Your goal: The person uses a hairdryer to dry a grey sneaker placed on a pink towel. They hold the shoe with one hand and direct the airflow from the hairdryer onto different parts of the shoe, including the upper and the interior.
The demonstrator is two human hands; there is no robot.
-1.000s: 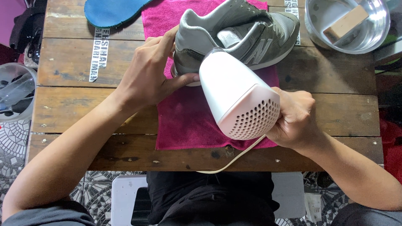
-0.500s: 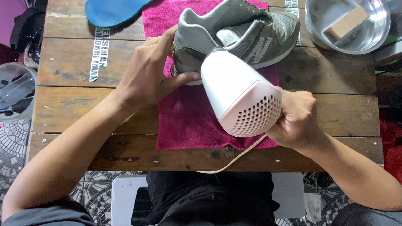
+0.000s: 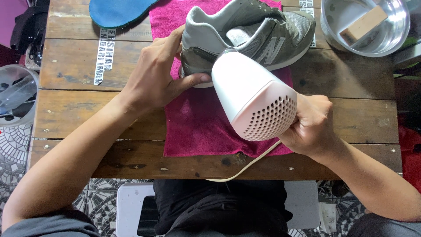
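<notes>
Left hand grips the heel of the grey sneaker, thumb on the sole. Right hand is clenched around the white hair dryer, nozzle aimed into the shoe opening. Sneaker lies on the pink towel, toe pointing right. Bare wooden table left of the towel; a metal bowl sits at the far right corner.

A weathered wooden plank table fills most of the view, its boards scuffed, stained and split by dark gaps, with white stencilled lettering on the left board. Under it, the floor is paved in a black-and-white mosaic of small curved pieces. A white plastic stool stands below the table's near edge. To the left, a round grey bin with a clear liner sits on the floor. Soft, even daylight falls across the wood.
</notes>
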